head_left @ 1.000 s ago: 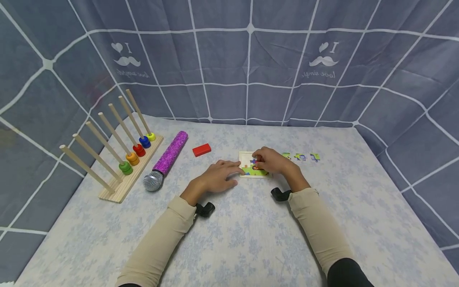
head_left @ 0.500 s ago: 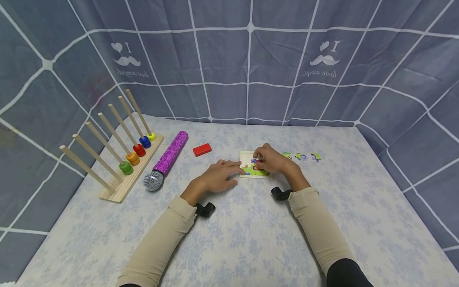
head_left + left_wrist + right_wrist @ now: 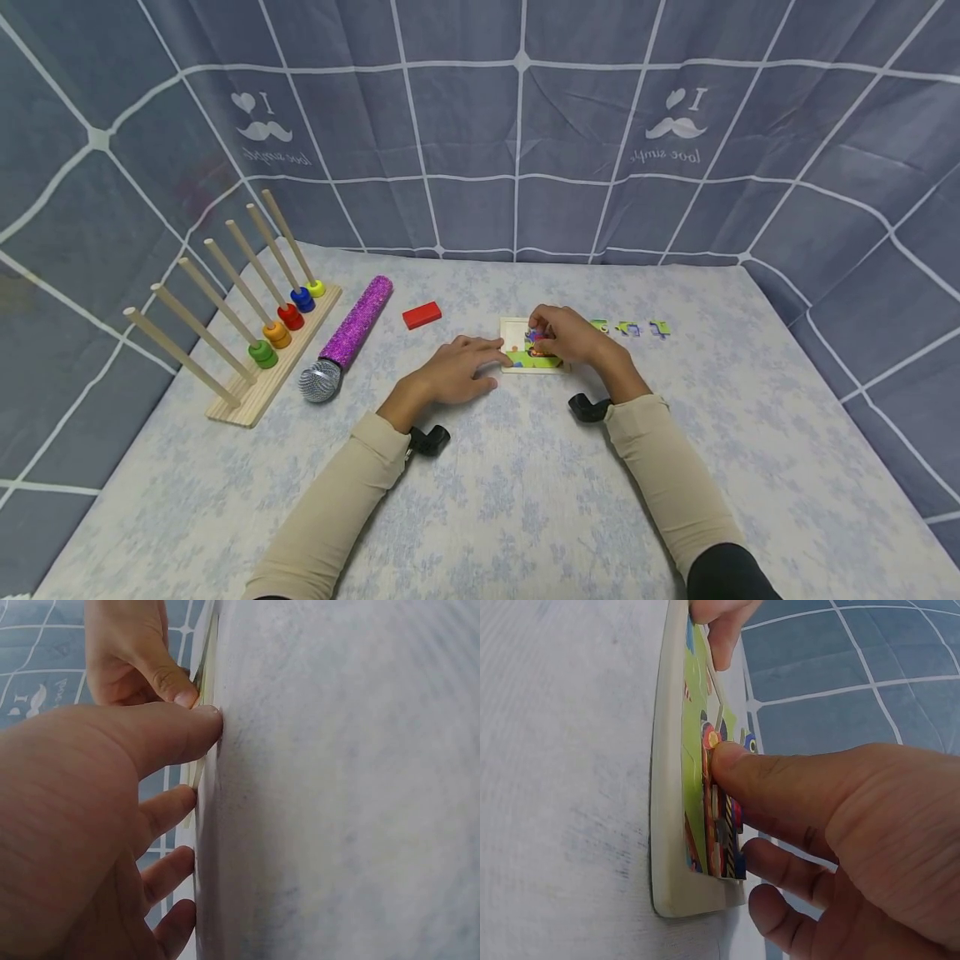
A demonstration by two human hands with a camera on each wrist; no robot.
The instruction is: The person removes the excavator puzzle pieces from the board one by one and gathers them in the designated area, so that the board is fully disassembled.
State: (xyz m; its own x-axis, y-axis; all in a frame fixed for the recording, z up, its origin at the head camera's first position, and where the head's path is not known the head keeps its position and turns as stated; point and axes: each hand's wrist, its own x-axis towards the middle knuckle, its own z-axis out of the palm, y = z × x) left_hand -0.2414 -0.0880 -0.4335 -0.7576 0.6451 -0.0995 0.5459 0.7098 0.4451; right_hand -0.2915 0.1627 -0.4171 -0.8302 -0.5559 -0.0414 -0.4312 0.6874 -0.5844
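Observation:
A small framed jigsaw puzzle (image 3: pixel 514 332) lies on the table between the hands, with green pieces along its near side and a bare pale part at the far left. My left hand (image 3: pixel 457 372) rests at the board's left edge, fingers stretched out and fingertips touching it. Over the right part of the board, my right hand (image 3: pixel 576 340) pinches a colourful puzzle piece (image 3: pixel 727 832); in the right wrist view the thumb presses its near face and the fingers curl behind. The piece sits at or just above the board; its exact fit is hidden by the hand.
Several loose puzzle pieces (image 3: pixel 628 328) lie in a row right of the board. A red block (image 3: pixel 422 315), a purple glitter microphone (image 3: pixel 358 325) and a wooden peg rack (image 3: pixel 262 387) with coloured rings stand to the left. A grey gridded curtain (image 3: pixel 465 208) hangs behind the table.
Almost nothing differs: both hands stay at the board, and the right hand still pinches the puzzle piece with only a very slight shift.

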